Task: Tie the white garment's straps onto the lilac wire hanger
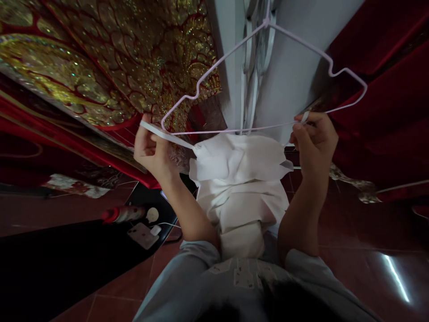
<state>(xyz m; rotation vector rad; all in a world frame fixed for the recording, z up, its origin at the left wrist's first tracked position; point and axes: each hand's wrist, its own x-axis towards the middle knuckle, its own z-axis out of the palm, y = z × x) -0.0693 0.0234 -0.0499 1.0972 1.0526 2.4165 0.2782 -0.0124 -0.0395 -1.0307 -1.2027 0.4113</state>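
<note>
Nearest the lens, sleeves: I see grey-blue sleeves (201, 264) with small pale prints on the chest. None of the prints resolves into letters.
Floor, left: a black mat (50, 259) lies on the red-brown tiles (351, 232). Near its right-hand corner it carries a pale phone (143, 235) lying back up. A white charger plug (155, 230) touches the phone, and a red-capped bottle (125, 213) lies on its side just behind.
White garment (239, 179): it hangs bunched between the forearms, its top edge just under the middle of the hanger's bottom bar. Only its straps are held, so I judge the rest sags in folds under its own weight.
Left hand (150, 150): thumb and fingers are closed in a pinch on the left strap (167, 134). The strap is drawn taut from the garment's top corner out past the hanger's left end, seemingly to hold its loop open.
Right hand (315, 138): the fingertips are pinched shut on the right strap (304, 117), up against the bottom bar near the hanger's right end.
Wire hanger (301, 42): pale lilac, hook uppermost beside a white pillar (288, 80). I cannot tell what the hook hangs from. Each shoulder has a notch, the sort that seats a strap.
Behind: gold-sequinned red embroidered cloth (117, 58) fills the upper left, and dark red velvet (389, 98) hangs at right.
Writing: no brand or label is readable anywhere.
</note>
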